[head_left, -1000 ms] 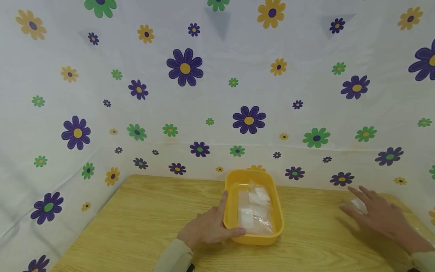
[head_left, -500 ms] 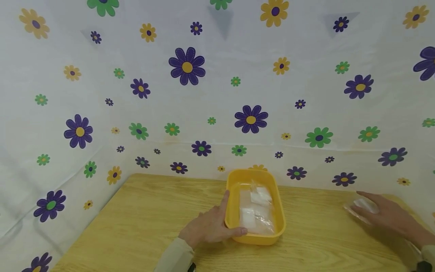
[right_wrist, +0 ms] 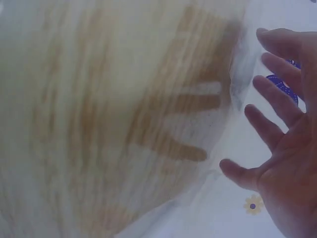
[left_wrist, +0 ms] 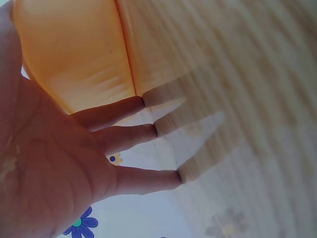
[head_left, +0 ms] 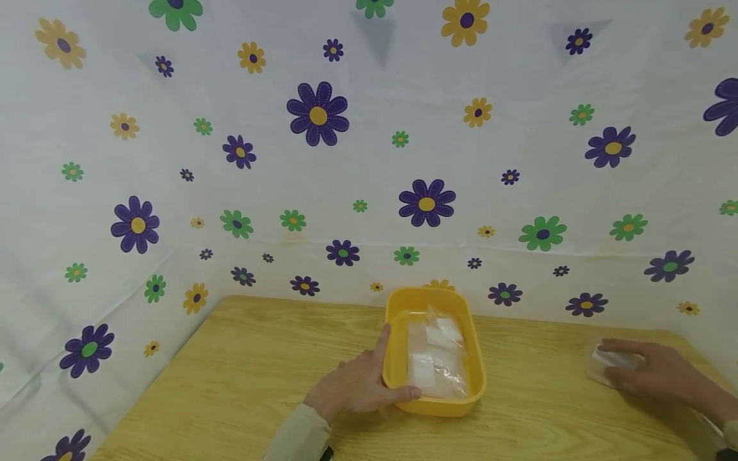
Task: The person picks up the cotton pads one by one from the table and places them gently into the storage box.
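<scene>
One big white sheet (head_left: 346, 166) with purple, green and yellow flowers (head_left: 426, 203) hung behind everything. In front was a wooden table (head_left: 248, 346), and a yellow tub (head_left: 476, 362) sat near its back edge. The left hand (head_left: 357, 384) was at the tub's near left corner. The head view showed its thumb over the near rim and one finger along the left side. The left wrist view showed what was hidden there: the palm and three straight fingers, a bit apart. The right hand (head_left: 663, 372) was well to the right of the tub. The right wrist view showed its fingers straight and spread wide. Only the head view showed the clear bags (head_left: 435, 358) with white bits lying in the tub, and one small bag (head_left: 601, 360) just by the right thumb. I could not tell if the fingers touched that one.
</scene>
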Demonstrator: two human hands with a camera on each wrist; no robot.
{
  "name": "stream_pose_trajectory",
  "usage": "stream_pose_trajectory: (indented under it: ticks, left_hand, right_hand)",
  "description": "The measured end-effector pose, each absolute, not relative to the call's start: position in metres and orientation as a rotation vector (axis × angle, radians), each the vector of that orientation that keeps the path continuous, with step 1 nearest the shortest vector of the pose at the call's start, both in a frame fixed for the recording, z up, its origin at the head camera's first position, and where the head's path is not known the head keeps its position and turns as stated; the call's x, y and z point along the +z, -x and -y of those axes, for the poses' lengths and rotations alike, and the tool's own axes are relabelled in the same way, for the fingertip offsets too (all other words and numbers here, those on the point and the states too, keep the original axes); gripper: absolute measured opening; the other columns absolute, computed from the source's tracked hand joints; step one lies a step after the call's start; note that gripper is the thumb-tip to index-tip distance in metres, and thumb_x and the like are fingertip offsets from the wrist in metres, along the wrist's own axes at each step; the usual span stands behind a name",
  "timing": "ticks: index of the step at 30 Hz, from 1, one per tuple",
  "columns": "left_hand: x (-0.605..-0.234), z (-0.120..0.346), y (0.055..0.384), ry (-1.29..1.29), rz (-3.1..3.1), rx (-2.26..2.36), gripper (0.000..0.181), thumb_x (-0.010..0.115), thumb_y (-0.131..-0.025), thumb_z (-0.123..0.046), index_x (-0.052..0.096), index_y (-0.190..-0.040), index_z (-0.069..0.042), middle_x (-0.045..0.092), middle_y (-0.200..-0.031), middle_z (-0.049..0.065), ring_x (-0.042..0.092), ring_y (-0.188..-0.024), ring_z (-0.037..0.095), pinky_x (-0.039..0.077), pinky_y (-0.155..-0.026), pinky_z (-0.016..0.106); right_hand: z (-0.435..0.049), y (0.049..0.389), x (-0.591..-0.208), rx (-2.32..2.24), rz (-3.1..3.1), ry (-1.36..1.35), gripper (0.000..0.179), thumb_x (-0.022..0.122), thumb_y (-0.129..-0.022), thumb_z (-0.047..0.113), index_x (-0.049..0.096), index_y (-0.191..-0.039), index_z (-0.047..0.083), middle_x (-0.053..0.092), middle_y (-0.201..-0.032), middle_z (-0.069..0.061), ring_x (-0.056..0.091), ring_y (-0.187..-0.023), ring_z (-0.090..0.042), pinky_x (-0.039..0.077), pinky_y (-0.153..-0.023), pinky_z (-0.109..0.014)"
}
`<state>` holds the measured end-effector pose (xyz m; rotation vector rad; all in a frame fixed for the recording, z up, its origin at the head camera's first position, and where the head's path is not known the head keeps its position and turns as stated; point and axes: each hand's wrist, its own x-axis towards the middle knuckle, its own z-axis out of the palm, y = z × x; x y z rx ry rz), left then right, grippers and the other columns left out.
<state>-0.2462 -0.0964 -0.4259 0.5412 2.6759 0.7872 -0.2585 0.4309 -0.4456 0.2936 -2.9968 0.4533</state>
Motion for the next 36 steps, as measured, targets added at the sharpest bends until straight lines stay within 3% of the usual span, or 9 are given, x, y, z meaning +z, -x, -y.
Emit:
stream_pose_trajectory:
  ticks: [10,16,18,20,23,25,27,30,36]
  left_hand:
    - [-0.426,0.096,0.247,-0.566,-2.661,0.821,0.123,0.061,-0.082,-0.082,-0.012,-0.165,-0.029,0.049,-0.158,0.005,0.056,-0.133,0.026,0.045,-0.108,0.067]
    - [-0.426,0.097,0.246,-0.558,-2.675,0.816,0.123,0.061,-0.081,-0.082,-0.013,-0.164,-0.030,0.051,-0.156,0.006,0.058,-0.132,0.026,0.045,-0.106,0.069]
    - [-0.426,0.097,0.246,-0.570,-2.684,0.816,0.122,0.061,-0.081,-0.082,-0.014,-0.164,-0.033,0.054,-0.152,0.006,0.060,-0.127,0.024,0.047,-0.105,0.067]
    - [-0.426,0.097,0.247,-0.579,-2.688,0.813,0.122,0.061,-0.081,-0.082,-0.014,-0.163,-0.033,0.056,-0.150,0.006,0.061,-0.124,0.023,0.049,-0.104,0.064]
    - [-0.426,0.097,0.247,-0.569,-2.697,0.794,0.122,0.060,-0.081,-0.083,-0.014,-0.164,-0.033,0.056,-0.151,0.006,0.061,-0.125,0.024,0.048,-0.103,0.065]
    - [-0.427,0.097,0.247,-0.564,-2.696,0.790,0.122,0.060,-0.081,-0.083,-0.013,-0.164,-0.032,0.055,-0.151,0.006,0.061,-0.126,0.024,0.048,-0.104,0.066]
    - [-0.427,0.097,0.246,-0.556,-2.694,0.789,0.122,0.060,-0.081,-0.083,-0.012,-0.164,-0.030,0.054,-0.152,0.007,0.060,-0.128,0.026,0.046,-0.106,0.067]
    - [-0.426,0.097,0.246,-0.543,-2.685,0.789,0.122,0.060,-0.081,-0.083,-0.010,-0.165,-0.027,0.051,-0.156,0.008,0.057,-0.133,0.028,0.043,-0.108,0.069]
    - [-0.426,0.097,0.246,-0.531,-2.691,0.773,0.123,0.059,-0.081,-0.084,-0.010,-0.165,-0.028,0.049,-0.157,0.007,0.055,-0.136,0.030,0.041,-0.107,0.073]
  right_hand:
    - [-0.434,0.261,-0.444,0.510,3.082,-0.217,0.061,0.077,-0.090,0.042,0.066,-0.132,0.000,0.060,-0.127,-0.041,0.061,-0.106,-0.056,0.051,-0.082,-0.066]
    - [-0.438,0.266,-0.449,0.543,3.056,-0.250,0.049,0.074,-0.092,0.040,0.072,-0.125,0.003,0.060,-0.132,-0.039,0.054,-0.117,-0.063,0.046,-0.088,-0.072]
    - [-0.439,0.267,-0.451,0.540,3.023,-0.270,0.040,0.075,-0.092,0.038,0.076,-0.119,0.007,0.066,-0.129,-0.031,0.064,-0.113,-0.046,0.050,-0.089,-0.067]
    - [-0.441,0.267,-0.451,0.530,2.993,-0.293,0.029,0.075,-0.093,0.036,0.079,-0.110,0.013,0.075,-0.123,-0.015,0.069,-0.105,-0.016,0.054,-0.087,-0.058]
    - [-0.442,0.266,-0.453,0.507,2.968,-0.296,0.017,0.075,-0.093,0.035,0.081,-0.101,0.020,0.077,-0.113,0.009,0.054,-0.095,0.013,0.056,-0.081,-0.041]
    - [-0.441,0.266,-0.453,0.515,2.966,-0.295,0.016,0.074,-0.094,0.033,0.081,-0.099,0.020,0.077,-0.111,0.011,0.062,-0.097,0.006,0.056,-0.082,-0.046]
    - [-0.439,0.266,-0.453,0.529,2.974,-0.267,0.017,0.073,-0.095,0.032,0.081,-0.099,0.018,0.078,-0.112,0.004,0.071,-0.105,-0.019,0.055,-0.086,-0.053]
    - [-0.437,0.265,-0.452,0.561,2.988,-0.232,0.020,0.071,-0.096,0.031,0.080,-0.101,0.013,0.077,-0.117,-0.015,0.060,-0.116,-0.055,0.048,-0.088,-0.067]
    - [-0.432,0.263,-0.451,0.575,2.972,-0.211,0.019,0.071,-0.097,0.028,0.079,-0.100,0.012,0.071,-0.121,-0.027,0.053,-0.121,-0.060,0.045,-0.090,-0.069]
